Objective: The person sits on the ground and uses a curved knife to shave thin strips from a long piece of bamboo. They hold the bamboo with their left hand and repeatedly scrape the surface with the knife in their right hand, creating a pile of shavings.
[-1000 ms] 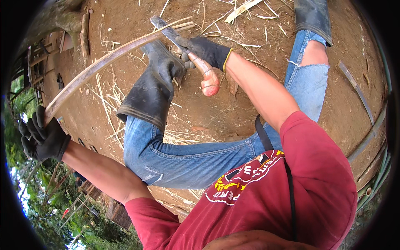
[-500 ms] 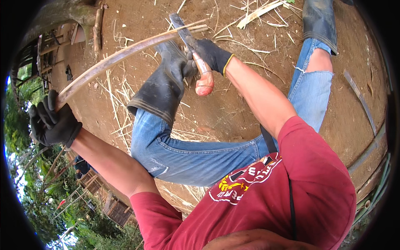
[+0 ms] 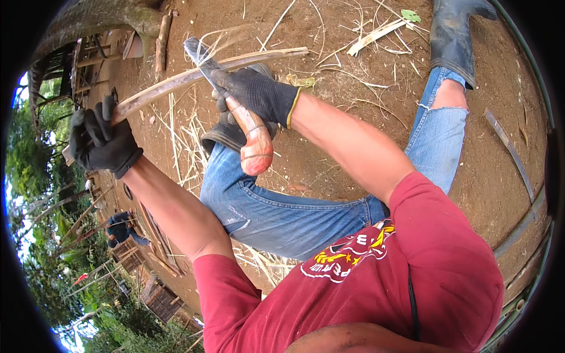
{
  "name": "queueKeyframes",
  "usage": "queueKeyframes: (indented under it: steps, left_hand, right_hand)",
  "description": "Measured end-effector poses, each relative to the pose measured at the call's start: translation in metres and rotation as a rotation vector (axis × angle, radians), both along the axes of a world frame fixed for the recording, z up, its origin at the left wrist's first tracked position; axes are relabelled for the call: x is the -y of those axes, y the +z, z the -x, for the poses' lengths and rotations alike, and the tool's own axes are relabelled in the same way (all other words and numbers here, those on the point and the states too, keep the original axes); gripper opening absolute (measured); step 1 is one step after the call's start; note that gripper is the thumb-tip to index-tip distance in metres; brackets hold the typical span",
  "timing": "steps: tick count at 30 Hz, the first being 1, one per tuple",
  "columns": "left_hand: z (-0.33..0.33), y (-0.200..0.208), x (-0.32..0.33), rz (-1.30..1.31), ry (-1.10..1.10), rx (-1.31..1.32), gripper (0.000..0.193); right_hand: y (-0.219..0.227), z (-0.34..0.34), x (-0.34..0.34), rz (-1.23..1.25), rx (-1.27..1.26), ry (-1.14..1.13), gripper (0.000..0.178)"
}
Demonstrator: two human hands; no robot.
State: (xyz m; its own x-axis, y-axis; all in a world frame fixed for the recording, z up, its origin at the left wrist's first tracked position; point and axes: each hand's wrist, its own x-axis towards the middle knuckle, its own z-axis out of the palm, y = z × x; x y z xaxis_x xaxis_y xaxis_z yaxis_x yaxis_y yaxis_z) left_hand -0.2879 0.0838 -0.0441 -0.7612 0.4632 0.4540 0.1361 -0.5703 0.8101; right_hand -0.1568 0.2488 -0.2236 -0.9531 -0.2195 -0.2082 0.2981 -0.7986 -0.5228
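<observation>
Knife [image 3: 252, 130] shifts leftward, upper centre, right hand [image 3: 256, 94] clenching it, left hand [image 3: 103, 140] clasping the strip [image 3: 162, 89] — shavings [image 3: 189, 157] lie cut, paring seemingly unfinished.

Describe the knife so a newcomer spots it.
From the red shirt, follow the right forearm up to the black-gloved right hand. It grips the knife, whose grey blade crosses the pale strip. Unlike the strip, it has a reddish handle with a bulbous end.

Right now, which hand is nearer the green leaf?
The right hand: it grips the knife, below and left of the leaf in the picture. The left hand, gripping the strip, is lower and farther left.
</observation>
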Motion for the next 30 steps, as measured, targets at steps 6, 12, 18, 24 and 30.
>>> queueKeyframes:
  steps: [6,12,18,24,30]
  left_hand:
    - [-0.002,-0.005,-0.020,0.163,0.213,-0.223,0.050]
    - [-0.023,0.009,-0.033,0.327,0.495,-0.325,0.063]
    - [-0.015,0.012,-0.025,0.269,0.427,-0.379,0.065]
    - [-0.022,0.009,-0.015,0.332,0.535,-0.425,0.065]
    - [-0.034,0.008,-0.026,0.274,0.500,-0.358,0.068]
  right_hand:
    - [-0.106,0.022,-0.035,0.096,0.101,-0.113,0.041]
    - [-0.010,0.013,-0.012,-0.654,-0.530,-0.179,0.035]
    - [-0.052,0.017,-0.022,-0.341,-0.094,-0.109,0.046]
    - [0.010,0.002,-0.005,-0.442,-0.310,-0.093,0.063]
    - [-0.006,0.033,0.021,-0.326,-0.478,-0.142,0.049]
